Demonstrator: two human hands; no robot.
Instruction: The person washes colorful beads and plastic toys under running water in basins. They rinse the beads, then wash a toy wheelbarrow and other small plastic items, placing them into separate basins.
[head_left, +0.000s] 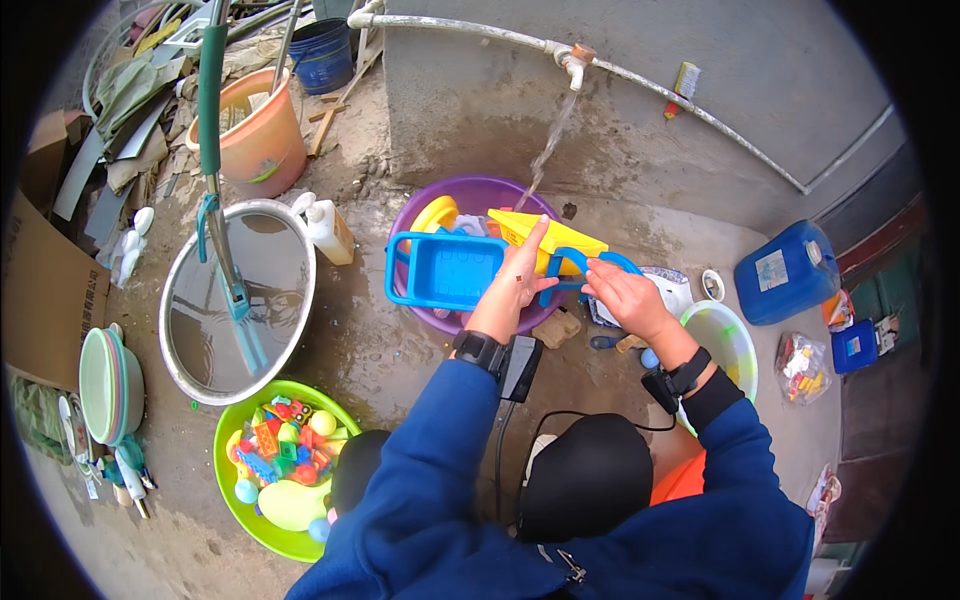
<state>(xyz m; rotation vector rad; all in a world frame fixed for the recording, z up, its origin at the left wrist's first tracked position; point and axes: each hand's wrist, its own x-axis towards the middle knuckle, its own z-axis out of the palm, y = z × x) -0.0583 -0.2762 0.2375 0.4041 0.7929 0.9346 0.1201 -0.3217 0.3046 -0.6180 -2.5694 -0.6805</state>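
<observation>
A yellow plastic toy part (551, 236) with blue handle-like pieces (619, 261) lies over the right side of a purple basin (480, 187). My left hand (517, 274) is against it, thumb raised and fingers partly hidden. At its blue piece is my right hand (621, 294), fingers close together; its grip is unclear. Left of my left hand, a blue plastic toy tray (457, 271) rests across the basin. Other toys, one of them yellow (435, 214), sit inside the basin. Water runs from a wall tap (576, 71) towards the basin, behind the yellow part.
A metal basin of water (304, 330) holds a mop (232, 292). A green basin of toys (225, 480) stands near my knee. Close by are a white bottle (330, 232), a stone (557, 328), a pale green basin (739, 337) and a blue jerrycan (784, 262).
</observation>
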